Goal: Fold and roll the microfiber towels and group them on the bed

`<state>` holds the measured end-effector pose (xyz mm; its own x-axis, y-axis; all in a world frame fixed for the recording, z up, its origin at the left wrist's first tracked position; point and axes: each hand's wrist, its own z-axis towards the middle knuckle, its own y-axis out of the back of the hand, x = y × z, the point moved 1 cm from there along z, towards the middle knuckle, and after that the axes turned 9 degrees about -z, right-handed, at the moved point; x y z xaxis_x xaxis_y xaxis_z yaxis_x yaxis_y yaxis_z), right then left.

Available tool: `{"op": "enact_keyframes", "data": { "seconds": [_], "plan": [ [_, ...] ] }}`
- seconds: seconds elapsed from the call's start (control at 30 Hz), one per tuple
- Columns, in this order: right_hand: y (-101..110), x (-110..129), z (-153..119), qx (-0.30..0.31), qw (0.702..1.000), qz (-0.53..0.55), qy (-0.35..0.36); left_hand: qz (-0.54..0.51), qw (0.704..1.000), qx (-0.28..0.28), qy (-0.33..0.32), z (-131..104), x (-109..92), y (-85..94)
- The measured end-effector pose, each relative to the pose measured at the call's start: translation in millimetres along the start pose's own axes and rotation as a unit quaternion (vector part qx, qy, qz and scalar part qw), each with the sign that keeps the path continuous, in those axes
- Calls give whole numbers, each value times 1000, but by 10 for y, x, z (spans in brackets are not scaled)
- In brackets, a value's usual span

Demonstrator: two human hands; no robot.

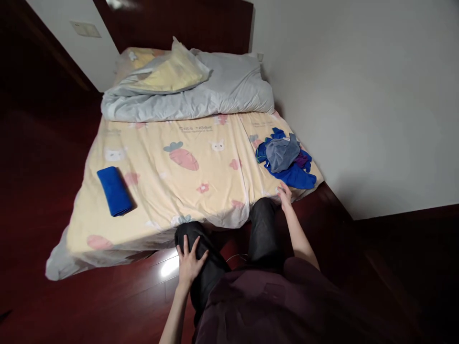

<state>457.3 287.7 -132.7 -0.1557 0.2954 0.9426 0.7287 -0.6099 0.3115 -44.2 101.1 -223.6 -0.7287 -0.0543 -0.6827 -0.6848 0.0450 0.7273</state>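
My left hand (190,263) rests on my left thigh with its fingers spread, holding nothing. At the bed's front edge, my right hand (285,195) is beside my right knee, its fingers loosely apart and seemingly without anything in them. Just beyond its fingertips lies a crumpled pile of clothes: blue cloth (299,177) underneath, a grey-blue piece (281,154) on top and a bit of purple cloth (303,159) at the right. A neatly folded blue cloth (115,191) lies on the left part of the bed, apart from both hands.
The bed has a yellow sheet (150,143) printed with carrots and rabbits. A folded-back grey quilt (233,91) and a yellow pillow or cover (175,71) lie at the headboard (186,24). A white wall (366,105) borders the right side; the floor (118,306) is dark red.
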Motion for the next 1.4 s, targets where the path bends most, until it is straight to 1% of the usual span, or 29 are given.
{"op": "enact_keyframes", "data": {
  "seconds": [0.07,0.13,0.23,0.3,0.37,0.43,0.47,0.53,0.57,0.6,0.63,0.67,0.7,0.77,0.83,0.87,0.93,0.97,1.03,1.1,1.13,1.2,1.27,1.33,1.4],
  "plan": [
    [-92,149,281,14,1000,-7,12,10,1000,-17,11,60,-20,-44],
    [-227,287,514,24,1000,-13,5,18,999,-32,23,89,-55,-83],
    [-431,451,752,14,999,-25,-21,22,997,-43,52,90,-121,-122],
    [-525,533,834,9,999,-27,-25,19,996,-49,68,83,-164,-129],
    [-567,605,853,7,1000,-22,-20,13,996,-51,72,80,-198,-115],
    [-562,675,797,6,1000,-10,-2,6,997,-48,63,81,-227,-79],
    [-550,711,732,11,1000,0,23,2,997,-48,59,81,-248,-53],
    [-520,779,505,33,994,31,103,-9,997,-55,57,75,-333,14],
    [-509,806,336,45,987,48,143,-22,996,-60,55,67,-412,54],
    [-504,827,128,60,980,65,179,-39,996,-63,49,57,-522,96],
    [-505,840,-119,75,974,78,197,-62,995,-64,34,44,-666,140],
    [-511,847,-398,95,970,89,204,-88,994,-65,10,30,-841,186],
    [-523,850,-706,132,964,98,207,-114,991,-67,-19,16,-1040,232],
    [-547,848,-1362,231,944,121,204,-151,981,-92,-78,-4,-1457,319],
    [-542,832,-1982,316,917,141,197,-168,970,-122,-126,-12,-1810,381],
    [-525,816,-2243,344,907,146,195,-172,965,-130,-148,-15,-1937,397],
    [-463,767,-2627,368,898,150,189,-172,959,-130,-186,-34,-2077,399],
    [-422,735,-2744,370,898,152,182,-170,958,-121,-198,-55,-2098,389],
    [-327,671,-2852,373,900,155,164,-167,960,-104,-202,-125,-2085,365],
    [-223,626,-2847,393,892,152,162,-169,963,-99,-185,-224,-2060,360],
    [-170,616,-2826,409,884,143,177,-171,964,-97,-177,-278,-2061,370],
    [-74,617,-2782,439,859,104,242,-172,965,-89,-174,-381,-2096,413],
    [-9,632,-2756,452,829,43,327,-167,967,-76,-179,-463,-2165,478],
    [19,650,-2747,442,806,-18,393,-151,967,-64,-193,-518,-2239,544],
    [24,674,-2744,413,799,-51,434,-122,967,-51,-216,-550,-2294,594]
  ]
}}
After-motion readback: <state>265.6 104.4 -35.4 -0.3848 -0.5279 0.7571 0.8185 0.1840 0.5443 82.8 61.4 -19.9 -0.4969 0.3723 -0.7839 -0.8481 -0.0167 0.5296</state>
